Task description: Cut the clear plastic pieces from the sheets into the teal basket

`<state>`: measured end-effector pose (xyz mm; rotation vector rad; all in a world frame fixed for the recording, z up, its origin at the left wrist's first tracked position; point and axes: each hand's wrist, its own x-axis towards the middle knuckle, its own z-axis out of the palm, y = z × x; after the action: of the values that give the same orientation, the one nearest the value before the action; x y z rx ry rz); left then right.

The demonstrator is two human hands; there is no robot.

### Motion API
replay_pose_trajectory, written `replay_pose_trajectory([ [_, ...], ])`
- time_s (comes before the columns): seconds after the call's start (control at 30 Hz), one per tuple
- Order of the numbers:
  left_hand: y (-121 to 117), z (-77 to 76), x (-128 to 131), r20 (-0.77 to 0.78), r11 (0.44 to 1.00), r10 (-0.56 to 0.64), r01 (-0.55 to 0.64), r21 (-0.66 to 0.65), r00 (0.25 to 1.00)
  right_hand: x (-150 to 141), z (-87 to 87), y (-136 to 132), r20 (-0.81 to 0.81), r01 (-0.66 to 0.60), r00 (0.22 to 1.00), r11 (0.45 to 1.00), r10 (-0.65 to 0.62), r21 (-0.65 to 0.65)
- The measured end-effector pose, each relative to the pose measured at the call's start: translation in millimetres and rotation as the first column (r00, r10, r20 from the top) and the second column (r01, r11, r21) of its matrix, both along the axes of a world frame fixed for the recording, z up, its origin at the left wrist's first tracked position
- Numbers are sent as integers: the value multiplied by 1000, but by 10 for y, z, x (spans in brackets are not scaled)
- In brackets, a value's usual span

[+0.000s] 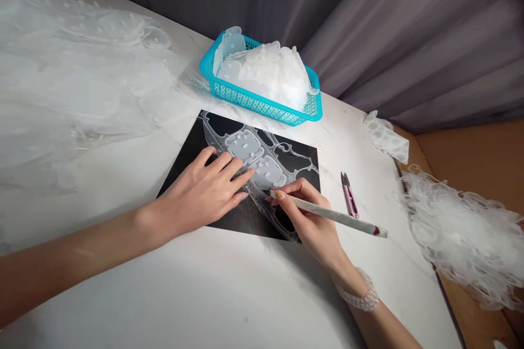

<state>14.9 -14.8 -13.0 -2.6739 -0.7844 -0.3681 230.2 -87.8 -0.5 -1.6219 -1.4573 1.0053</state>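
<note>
Translucent sheet (245,144), centre of frame: likely light, bendy, slick (thin parts may tear); best held by edge. Left hand (200,188) spread over it; right hand (317,229) clamped on pen-like tool (339,216).

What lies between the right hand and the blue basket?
Part of the clear plastic sheet on the black mat, then a strip of white table, as the head view shows.

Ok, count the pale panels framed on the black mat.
2: one panel just beyond the left hand, the other panel by the tool in the right hand. The hands may hide more.
</note>
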Motion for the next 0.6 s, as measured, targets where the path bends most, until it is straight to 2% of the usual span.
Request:
replay_pose_trajectory([
  [0.13,-33,146,-41,59,970,27,-40,239,998,6,-7,0,-4,-3,1000,1000,3,6],
  [0.23,6,223,-119,86,936,92,-116,334,992,8,-7,6,-5,-4,1000,1000,4,18],
  [0.47,-14,240,-173,55,944,132,-143,298,990,12,-19,10,-7,3,1000,999,-3,41],
  [0.6,-121,214,-125,47,963,97,-105,248,994,22,-15,7,-18,49,999,996,-48,75],
])
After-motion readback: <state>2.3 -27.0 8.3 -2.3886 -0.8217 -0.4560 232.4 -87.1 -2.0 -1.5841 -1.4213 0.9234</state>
